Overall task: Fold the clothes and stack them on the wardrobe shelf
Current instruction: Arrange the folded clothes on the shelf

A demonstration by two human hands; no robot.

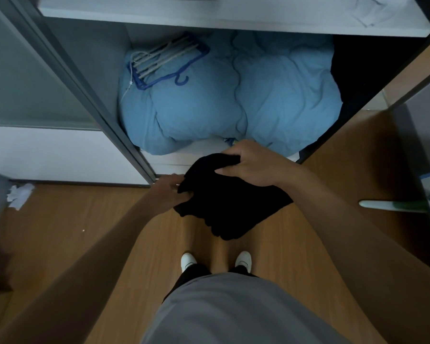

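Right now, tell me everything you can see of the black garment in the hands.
The black garment is soft, dark fabric, bunched and partly folded, its detail lost in shadow. It is held in the air above the wooden floor, in front of the open wardrobe. The right hand grips its upper edge from above; the left hand grips its left side. Its lower part hangs loose towards the feet. What kind of garment it is cannot be told.

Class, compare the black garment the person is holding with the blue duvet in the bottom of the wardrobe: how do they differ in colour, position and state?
The black garment is dark and thin; the blue duvet is pale and puffy. The garment hangs in the air over the wooden floor, gripped by the left hand and right hand; the duvet rests inside the wardrobe, untouched, with a blue hanger lying on it. The garment is far smaller. Both are soft fabric, bunched rather than neatly folded.
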